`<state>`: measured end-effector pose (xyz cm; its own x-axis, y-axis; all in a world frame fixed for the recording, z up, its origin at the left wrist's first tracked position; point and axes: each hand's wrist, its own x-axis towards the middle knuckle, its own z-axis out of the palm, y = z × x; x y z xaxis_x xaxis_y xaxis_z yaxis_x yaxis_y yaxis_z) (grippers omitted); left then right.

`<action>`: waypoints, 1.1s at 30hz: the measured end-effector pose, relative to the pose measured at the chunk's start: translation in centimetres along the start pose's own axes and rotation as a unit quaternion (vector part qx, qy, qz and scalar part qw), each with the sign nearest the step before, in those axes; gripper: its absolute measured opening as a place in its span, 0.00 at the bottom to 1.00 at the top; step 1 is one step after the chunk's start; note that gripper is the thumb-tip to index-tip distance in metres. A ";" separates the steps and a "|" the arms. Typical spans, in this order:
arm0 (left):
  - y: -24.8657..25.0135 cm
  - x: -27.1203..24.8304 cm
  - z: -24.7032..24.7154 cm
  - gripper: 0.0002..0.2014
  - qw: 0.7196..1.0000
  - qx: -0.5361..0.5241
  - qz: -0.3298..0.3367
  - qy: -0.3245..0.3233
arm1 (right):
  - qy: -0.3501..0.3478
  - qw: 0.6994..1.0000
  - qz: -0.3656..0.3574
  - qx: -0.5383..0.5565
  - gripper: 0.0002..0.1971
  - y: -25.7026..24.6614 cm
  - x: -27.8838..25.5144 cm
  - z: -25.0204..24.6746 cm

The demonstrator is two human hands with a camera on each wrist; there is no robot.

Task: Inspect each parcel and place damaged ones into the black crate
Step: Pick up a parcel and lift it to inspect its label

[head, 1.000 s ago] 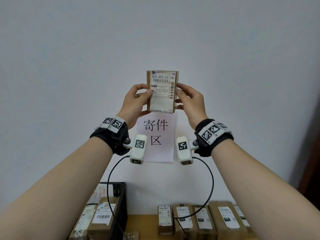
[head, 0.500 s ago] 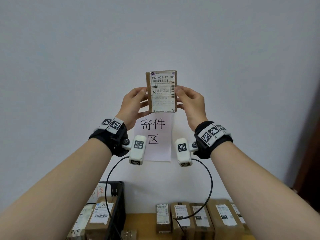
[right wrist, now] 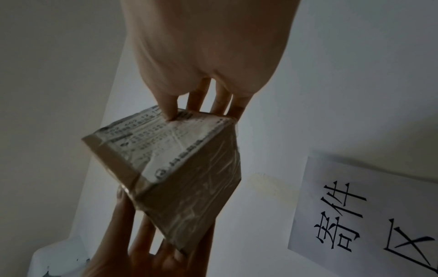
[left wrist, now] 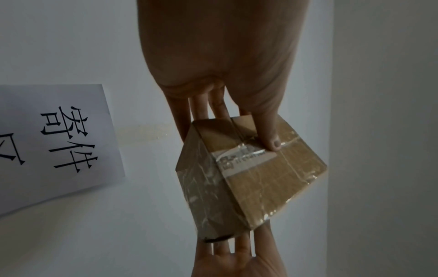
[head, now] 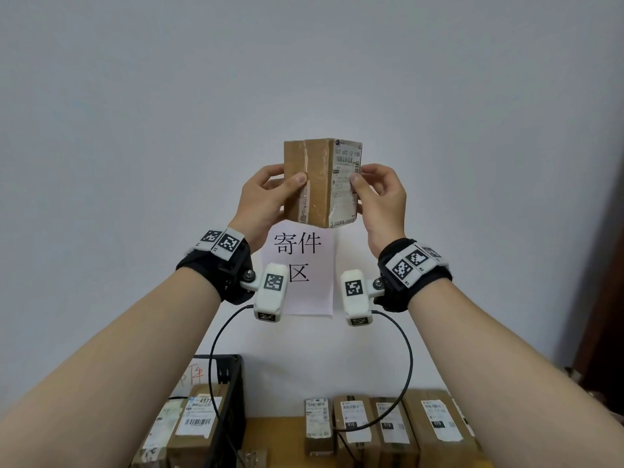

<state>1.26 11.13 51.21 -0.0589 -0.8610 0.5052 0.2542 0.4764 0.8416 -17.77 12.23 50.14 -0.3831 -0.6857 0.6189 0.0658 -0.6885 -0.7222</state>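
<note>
Head view: hands (head: 324, 201) hide parcel's (head: 312, 184) back.

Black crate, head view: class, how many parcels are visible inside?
2: a barcode-labelled parcel beside the black crate's right wall, a second parcel left of it by the left arm. Others may be hidden.
</note>
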 end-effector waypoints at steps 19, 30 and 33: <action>0.3 -0.3 1.1 0.10 0.999 -0.004 0.033 0.027 | -0.071 0.995 0.059 -0.043 0.19 -1.4 -0.3 0.6; -0.1 0.4 1.4 0.12 0.999 0.003 0.026 0.035 | -0.053 0.995 0.073 -0.038 0.15 -1.4 -0.2 0.3; -0.4 0.8 1.3 0.13 0.998 0.011 0.019 0.054 | -0.056 0.995 0.078 -0.023 0.14 -1.4 -0.3 0.2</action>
<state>-0.15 10.51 51.49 0.0540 -0.8561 0.5140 0.2321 0.5114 0.8274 -17.55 13.36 51.08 -0.2663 -0.8068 0.5274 0.0729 -0.5625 -0.8236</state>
